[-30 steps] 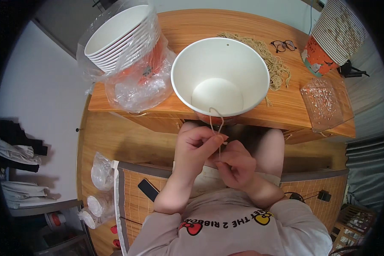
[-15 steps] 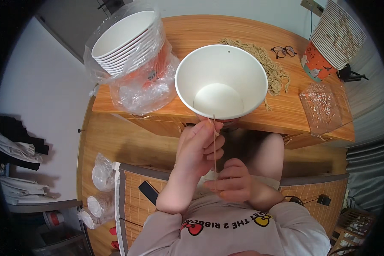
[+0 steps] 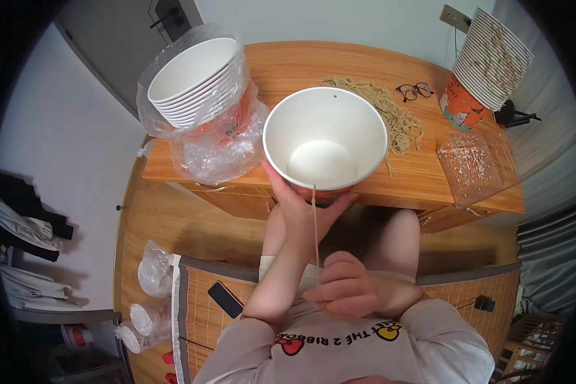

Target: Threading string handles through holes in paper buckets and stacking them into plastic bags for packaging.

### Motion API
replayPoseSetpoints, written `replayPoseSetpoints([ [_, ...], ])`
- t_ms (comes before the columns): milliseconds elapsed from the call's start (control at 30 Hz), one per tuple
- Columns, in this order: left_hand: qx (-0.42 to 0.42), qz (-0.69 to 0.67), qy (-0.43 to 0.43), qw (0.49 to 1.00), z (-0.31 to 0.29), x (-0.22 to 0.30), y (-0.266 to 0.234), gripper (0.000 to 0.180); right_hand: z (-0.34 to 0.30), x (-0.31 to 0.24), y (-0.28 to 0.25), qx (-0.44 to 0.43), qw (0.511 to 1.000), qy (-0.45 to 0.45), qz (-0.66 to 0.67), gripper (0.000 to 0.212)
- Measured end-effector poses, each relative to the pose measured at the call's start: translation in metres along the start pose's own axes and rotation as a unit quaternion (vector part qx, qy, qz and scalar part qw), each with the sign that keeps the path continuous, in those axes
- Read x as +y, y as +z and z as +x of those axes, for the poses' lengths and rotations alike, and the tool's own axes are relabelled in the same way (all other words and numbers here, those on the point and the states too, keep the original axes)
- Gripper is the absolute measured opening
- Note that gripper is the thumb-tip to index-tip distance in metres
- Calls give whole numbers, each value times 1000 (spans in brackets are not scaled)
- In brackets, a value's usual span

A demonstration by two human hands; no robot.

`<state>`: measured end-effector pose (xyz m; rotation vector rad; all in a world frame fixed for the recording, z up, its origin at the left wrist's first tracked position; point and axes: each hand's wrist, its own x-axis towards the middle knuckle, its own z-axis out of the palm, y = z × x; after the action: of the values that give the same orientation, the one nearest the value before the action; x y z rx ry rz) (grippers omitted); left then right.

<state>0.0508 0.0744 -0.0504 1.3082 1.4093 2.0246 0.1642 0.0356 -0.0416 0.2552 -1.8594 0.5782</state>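
Note:
A large white-lined paper bucket (image 3: 323, 131) stands at the table's near edge, its open top toward me. My left hand (image 3: 303, 214) is wrapped round its near outer wall below the rim, thumb and fingers spread to either side. From the near rim a thin tan cord (image 3: 315, 230) runs taut down toward my lap. Its lower end is pinched in my right hand (image 3: 345, 285), fingers curled, just in front of my shirt. A small hole shows in the bucket's far wall.
Behind the bucket lies a heap of tan cords (image 3: 397, 121), with glasses (image 3: 415, 91) beside it. A bagged stack of buckets (image 3: 195, 83) stands at left. Another stack (image 3: 493, 64) leans at right, near a clear tray of small bits (image 3: 470, 163). A phone (image 3: 226, 299) lies on the mat.
My left hand has let go of the cord by the rim and now grips the bucket's near wall. My right hand still pinches the cord, which now runs straight from the rim.

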Motion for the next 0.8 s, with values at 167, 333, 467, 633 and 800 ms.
replayPoseSetpoints([
  [167, -56, -23, 27, 998, 19, -19, -32, 144, 31, 0, -69, 55, 997, -8, -60, 6],
  [333, -312, -269, -221, 884, 25, -11, -93, 132, 46, 11, -105, 187, 956, 225, -25, 14],
  [467, -296, -353, -532, 710, 12, -38, -121, 67, 30, 15, -108, 101, 917, 361, 137, 15],
  [633, -219, -434, -352, 800, 16, -36, -100, 62, 16, 20, -83, 126, 948, 265, 127, 17],
  [800, 8, -235, -116, 965, 26, -14, -76, 48, 38, -5, -58, 234, 906, 353, -23, 18],
])
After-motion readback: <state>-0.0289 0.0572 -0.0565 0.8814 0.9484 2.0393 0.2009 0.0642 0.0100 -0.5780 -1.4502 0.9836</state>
